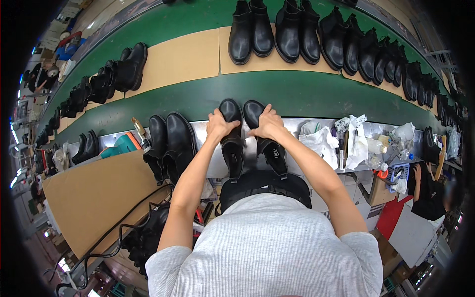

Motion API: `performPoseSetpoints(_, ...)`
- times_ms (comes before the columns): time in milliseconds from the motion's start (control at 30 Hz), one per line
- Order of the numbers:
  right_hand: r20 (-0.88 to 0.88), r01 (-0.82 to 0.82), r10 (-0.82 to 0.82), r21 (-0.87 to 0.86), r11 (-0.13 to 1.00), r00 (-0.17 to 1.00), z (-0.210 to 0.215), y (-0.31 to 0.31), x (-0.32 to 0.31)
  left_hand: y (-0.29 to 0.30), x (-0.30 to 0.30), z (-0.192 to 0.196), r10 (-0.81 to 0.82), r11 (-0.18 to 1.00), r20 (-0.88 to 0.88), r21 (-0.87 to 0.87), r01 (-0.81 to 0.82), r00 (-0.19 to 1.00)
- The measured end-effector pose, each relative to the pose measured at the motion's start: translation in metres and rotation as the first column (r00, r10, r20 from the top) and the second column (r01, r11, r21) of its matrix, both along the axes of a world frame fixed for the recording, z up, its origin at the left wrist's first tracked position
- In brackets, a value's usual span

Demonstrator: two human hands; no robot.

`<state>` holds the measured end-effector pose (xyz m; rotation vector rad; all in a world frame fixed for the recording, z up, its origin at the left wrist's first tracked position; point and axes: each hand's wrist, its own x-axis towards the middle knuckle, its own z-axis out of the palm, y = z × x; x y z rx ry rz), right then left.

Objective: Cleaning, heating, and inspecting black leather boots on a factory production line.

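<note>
Two boots (178, 138) stand beside the held pair (230, 110).

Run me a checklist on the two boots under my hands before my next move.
1. Left hand gripping the left boot: ok.
2. Right hand gripping the right boot: ok.
3. Both toes pointing away from you: ok.
4. Space free right beside the boots: not ok if you need width; another black pair stands to the left, white cloths lie to the right.
5. Soles clean: cannot tell, hidden.
</note>
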<state>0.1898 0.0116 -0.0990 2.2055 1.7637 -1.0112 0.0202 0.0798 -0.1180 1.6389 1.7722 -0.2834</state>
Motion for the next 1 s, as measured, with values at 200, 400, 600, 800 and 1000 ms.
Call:
performPoseSetpoints(200, -0.546, 0.381, -0.312, 0.015, 0.924, 0.778, -0.037, 0.000, 0.065, 0.004, -0.052, -0.030, 0.261, 0.962, 0.651, -0.116, -0.246, 0.712)
performPoseSetpoints(400, -0.846, 0.458, -0.513, -0.402, 0.793, 0.146, 0.001, -0.011, 0.090, -0.001, -0.038, 0.031, 0.434, 0.901, 0.800, -0.388, -0.195, 0.413)
performPoseSetpoints(600, -0.965, 0.608, -0.169, -0.257, 0.751, -0.198, 0.056, -0.035, 0.041, -0.036, -0.015, 0.089, 0.671, 0.740, 0.643, -0.612, 0.278, -0.369)
performPoseSetpoints(800, -0.777, 0.446, -0.227, -0.544, 0.711, -0.587, 0.091, -0.029, 0.039, -0.047, 0.008, 0.124, 0.618, 0.734, 0.636, -0.678, 0.048, -0.461)
performPoseSetpoints(1000, -0.854, 0.564, -0.224, -0.486, 0.668, -0.470, 0.081, -0.042, 0.066, -0.028, -0.016, 0.120, 0.769, 0.636, 0.587, -0.744, 0.206, -0.253)
